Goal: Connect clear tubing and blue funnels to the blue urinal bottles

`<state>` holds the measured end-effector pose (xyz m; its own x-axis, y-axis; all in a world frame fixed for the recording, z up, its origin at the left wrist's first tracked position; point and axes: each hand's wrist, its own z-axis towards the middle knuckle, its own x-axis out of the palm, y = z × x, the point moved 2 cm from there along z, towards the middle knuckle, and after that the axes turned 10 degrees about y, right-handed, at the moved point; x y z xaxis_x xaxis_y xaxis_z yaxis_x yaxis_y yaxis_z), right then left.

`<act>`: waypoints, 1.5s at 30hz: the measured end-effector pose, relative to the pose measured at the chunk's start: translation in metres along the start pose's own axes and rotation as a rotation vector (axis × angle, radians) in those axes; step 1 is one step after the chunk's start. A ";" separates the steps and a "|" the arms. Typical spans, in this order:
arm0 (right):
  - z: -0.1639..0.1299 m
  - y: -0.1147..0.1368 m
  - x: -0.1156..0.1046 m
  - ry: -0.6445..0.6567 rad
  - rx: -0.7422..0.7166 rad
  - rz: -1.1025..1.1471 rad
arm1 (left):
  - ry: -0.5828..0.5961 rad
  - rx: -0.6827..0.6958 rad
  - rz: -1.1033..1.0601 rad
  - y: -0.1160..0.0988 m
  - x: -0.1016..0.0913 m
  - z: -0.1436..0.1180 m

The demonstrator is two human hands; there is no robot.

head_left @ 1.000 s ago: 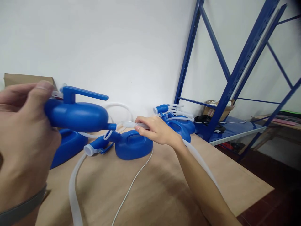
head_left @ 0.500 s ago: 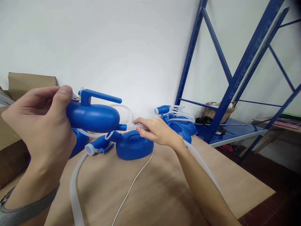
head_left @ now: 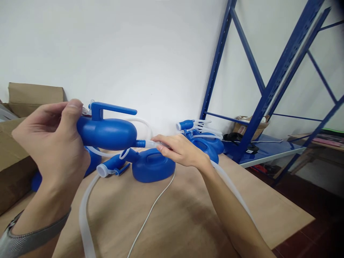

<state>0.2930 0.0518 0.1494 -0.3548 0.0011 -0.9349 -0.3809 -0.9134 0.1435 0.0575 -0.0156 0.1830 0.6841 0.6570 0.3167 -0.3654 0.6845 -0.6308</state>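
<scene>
Bottle (head_left: 110, 132) in midair above the table (head_left: 204, 222), held level, handle (head_left: 115, 108) uppermost and nozzle (head_left: 141, 143) pointing right. Gripped at the rear end by the left hand (head_left: 53, 139), thumb pressed on top, other fingers mostly hidden behind. Right hand (head_left: 180, 149) closed in a pinch on a whitish tube (head_left: 151, 144), thumb and forefinger just back from the tip. Tip touching the nozzle end to end; whether fitted over it, impossible to tell. Below, on the table, a blue jug (head_left: 153, 169) near the right hand, and just left of it a second bottle (head_left: 114, 165) on its side, white cap (head_left: 102, 170) toward the camera. Thin cord (head_left: 151, 210) running from beside the jug to the near edge of view; wide hose (head_left: 85, 222) curving the same way, farther left. At far left, an open carton (head_left: 12, 143); at right rear, a third bottle (head_left: 186, 124), and beyond, a blue rack (head_left: 291, 46).
</scene>
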 end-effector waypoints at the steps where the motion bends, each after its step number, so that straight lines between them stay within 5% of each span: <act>1: -0.001 0.000 0.000 0.004 -0.011 -0.003 | -0.023 0.012 -0.035 0.002 0.001 0.001; 6: -0.001 0.003 -0.003 -0.011 0.003 -0.028 | -0.022 0.077 -0.081 0.011 0.002 0.005; 14: -0.005 0.009 -0.006 -0.123 -0.037 -0.056 | 0.141 0.153 0.339 -0.008 -0.007 -0.013; 21: -0.005 0.015 -0.005 -0.160 -0.083 -0.127 | 0.117 0.253 0.408 -0.008 -0.012 -0.016; 29: -0.004 0.018 -0.002 -0.218 -0.114 -0.161 | 0.116 0.210 0.355 -0.006 -0.009 -0.018; 37: 0.000 0.013 0.003 -0.281 -0.155 -0.089 | 0.088 0.340 0.260 0.002 -0.004 -0.020; 45: 0.003 0.015 0.005 -0.241 -0.130 -0.047 | 0.073 0.330 0.287 -0.001 -0.002 -0.026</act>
<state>0.2827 0.0394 0.1479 -0.5383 0.1276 -0.8331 -0.2944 -0.9547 0.0440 0.0726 -0.0261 0.1645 0.5638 0.8195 0.1031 -0.7210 0.5492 -0.4226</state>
